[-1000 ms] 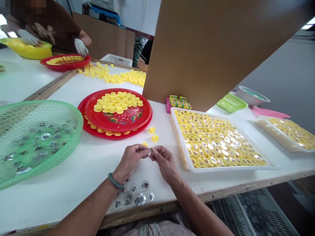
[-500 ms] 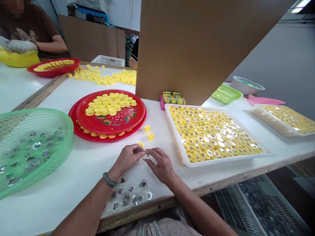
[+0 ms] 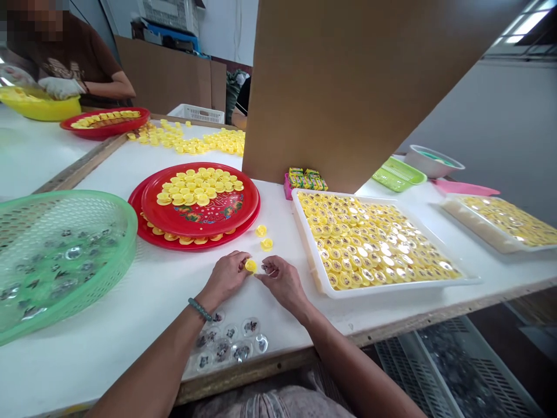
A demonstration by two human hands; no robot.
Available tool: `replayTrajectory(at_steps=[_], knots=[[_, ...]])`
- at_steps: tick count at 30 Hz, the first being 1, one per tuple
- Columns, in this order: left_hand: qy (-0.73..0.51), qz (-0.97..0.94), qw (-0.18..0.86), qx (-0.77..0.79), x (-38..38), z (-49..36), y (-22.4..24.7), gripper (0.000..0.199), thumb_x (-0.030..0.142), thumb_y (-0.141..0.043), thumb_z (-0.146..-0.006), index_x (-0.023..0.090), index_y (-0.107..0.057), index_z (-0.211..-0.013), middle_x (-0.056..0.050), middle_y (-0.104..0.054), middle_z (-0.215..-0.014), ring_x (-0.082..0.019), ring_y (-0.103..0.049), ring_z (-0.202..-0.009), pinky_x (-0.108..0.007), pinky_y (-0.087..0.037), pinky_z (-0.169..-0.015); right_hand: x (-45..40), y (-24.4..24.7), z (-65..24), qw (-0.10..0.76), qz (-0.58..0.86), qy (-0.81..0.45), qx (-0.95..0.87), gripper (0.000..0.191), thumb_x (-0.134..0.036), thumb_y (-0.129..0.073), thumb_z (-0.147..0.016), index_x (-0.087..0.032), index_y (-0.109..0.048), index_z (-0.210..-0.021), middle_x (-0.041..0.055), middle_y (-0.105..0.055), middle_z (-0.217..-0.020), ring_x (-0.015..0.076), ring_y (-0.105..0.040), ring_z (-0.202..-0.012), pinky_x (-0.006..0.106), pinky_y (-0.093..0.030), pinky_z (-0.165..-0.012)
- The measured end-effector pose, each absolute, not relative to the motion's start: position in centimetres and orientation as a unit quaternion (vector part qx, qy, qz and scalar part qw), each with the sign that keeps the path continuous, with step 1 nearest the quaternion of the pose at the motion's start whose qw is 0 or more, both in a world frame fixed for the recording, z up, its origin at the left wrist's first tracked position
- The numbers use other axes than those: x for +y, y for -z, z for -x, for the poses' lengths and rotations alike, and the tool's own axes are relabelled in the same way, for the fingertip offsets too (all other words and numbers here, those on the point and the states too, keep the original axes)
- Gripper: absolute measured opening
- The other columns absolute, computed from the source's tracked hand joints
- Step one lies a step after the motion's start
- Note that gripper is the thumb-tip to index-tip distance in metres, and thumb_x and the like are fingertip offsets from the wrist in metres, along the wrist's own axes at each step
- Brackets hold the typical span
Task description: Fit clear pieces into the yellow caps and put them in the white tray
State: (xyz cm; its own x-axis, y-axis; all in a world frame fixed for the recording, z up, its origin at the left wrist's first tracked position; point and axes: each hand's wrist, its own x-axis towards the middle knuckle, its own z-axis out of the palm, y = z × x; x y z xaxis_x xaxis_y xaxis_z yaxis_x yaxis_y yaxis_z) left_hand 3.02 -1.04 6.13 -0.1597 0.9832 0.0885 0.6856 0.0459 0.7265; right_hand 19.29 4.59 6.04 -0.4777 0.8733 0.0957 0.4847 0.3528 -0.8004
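My left hand (image 3: 228, 275) pinches a small round yellow plastic piece (image 3: 251, 266) between thumb and fingers, its face turned up. Just to the right, my right hand (image 3: 282, 284) is closed on a small clear disc (image 3: 266, 267) with a dark print, partly hidden by the fingers. The two pieces are close but apart. Two loose yellow pieces (image 3: 267, 244) lie on the white table beyond my hands. Several clear printed discs (image 3: 242, 351) are spread near the table edge, below my hands.
Stacked red trays (image 3: 200, 223) hold yellow pieces at left, beside a green basket (image 3: 130, 232) of clear discs. A white tray (image 3: 304, 249) of finished-looking yellow pieces stands right. A cardboard panel (image 3: 331, 87) rises behind. A gloved co-worker (image 3: 65, 87) sits far left.
My hands have moved slightly apart. The yellow piece now shows in my left fingers, and the clear disc sits in my right fingers. The view has shifted a little.
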Motion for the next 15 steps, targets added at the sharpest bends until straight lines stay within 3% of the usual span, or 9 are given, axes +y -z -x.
replayTrajectory(at_steps=[6, 15], knots=[[-0.364, -0.563, 0.282, 0.686, -1.6, -2.8, -6.0, 0.019, 0.019, -0.056, -0.07, 0.022, -0.063, -0.086, 0.0, -0.067, -0.075, -0.016, -0.061, -0.069, -0.025, -0.045, -0.065, 5.1, -6.5, -18.9, 0.229, 0.4, -0.36, -0.811, 0.024, -0.022, -0.071, -0.066, -0.02, -0.065, -0.089, 0.0011, -0.065, -0.079, 0.0148, -0.058, -0.069, 0.028, -0.047, -0.066], [-0.406, -0.541, 0.321, 0.663, -1.3, -2.8, -5.6, 0.018, 0.016, -0.056, -0.067, 0.02, -0.065, -0.083, -0.001, -0.068, -0.075, -0.015, -0.062, -0.068, -0.024, -0.046, -0.065, 6.5, -6.2, -18.2, 0.194, 0.322, -0.302, -0.876, 0.031, -0.013, -0.069, -0.069, -0.025, -0.069, -0.097, 0.0027, -0.068, -0.089, 0.0173, -0.061, -0.074, 0.029, -0.048, -0.068]])
